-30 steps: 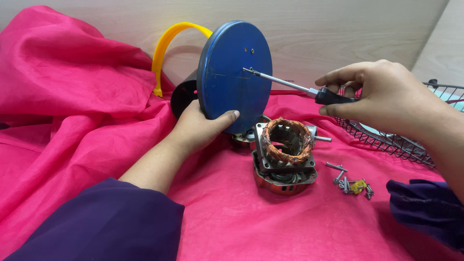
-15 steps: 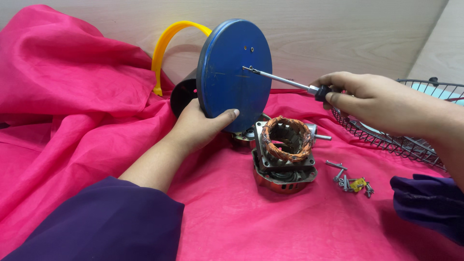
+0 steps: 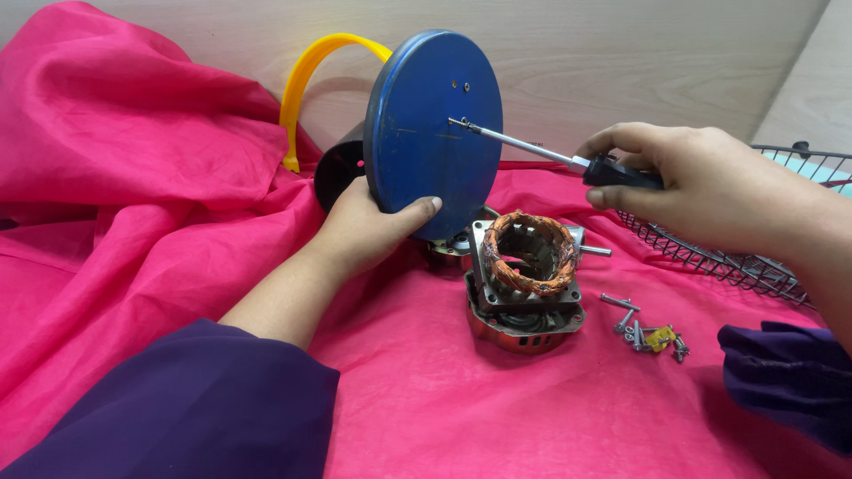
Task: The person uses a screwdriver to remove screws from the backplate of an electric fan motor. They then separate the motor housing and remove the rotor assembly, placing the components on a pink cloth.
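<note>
Screwdriver [image 3: 568,160] was gripped at its black handle by the right hand [image 3: 701,186], its long shaft slanting up and leftward from that hand to a screw near the blue disc's [image 3: 433,133] centre. That upright disc was clasped at its lower edge by the left hand [image 3: 368,226], which lay nearer to it.

Left hand [image 3: 368,226] grips lower rim of upright blue disc [image 3: 432,133]. Right hand [image 3: 701,182] holds screwdriver [image 3: 550,155], tip on screw in disc face. Copper-wound motor [image 3: 525,282] and loose screws [image 3: 646,330] on pink cloth [image 3: 133,222].

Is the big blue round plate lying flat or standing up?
Standing up on its edge. The blue disc faces sideways, the left hand steadies its bottom rim, and the screwdriver meets its face.
</note>
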